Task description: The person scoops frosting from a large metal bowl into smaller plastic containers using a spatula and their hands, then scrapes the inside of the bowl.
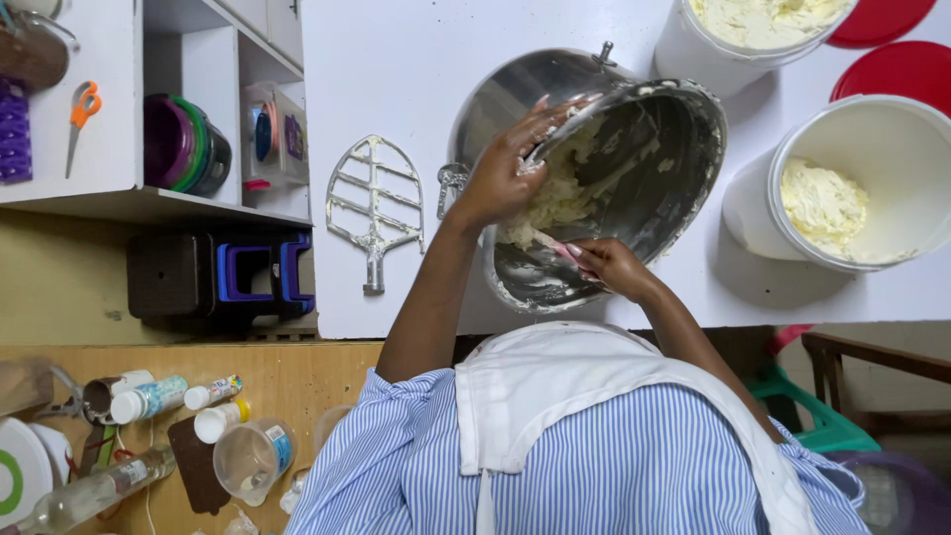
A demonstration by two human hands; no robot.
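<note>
A large steel mixing bowl [654, 178] stands tilted on its side on the white table [396, 69], its mouth facing me. Pale yellow creamy mixture [560, 198] clings to its inner wall. My left hand [505, 168] grips the bowl's upper rim with the fingers curled over the edge. My right hand [609, 266] is at the lower rim, closed on the handle of a pink spatula [555, 248] whose blade reaches into the mixture.
A metal mixer paddle [374, 208] lies left of the bowl. Two white buckets of the same cream [852, 188] [753, 30] and red lids [897, 64] stand on the right. Shelves with scissors [81, 114] and stacked bowls are at left; bottles and cups sit lower left.
</note>
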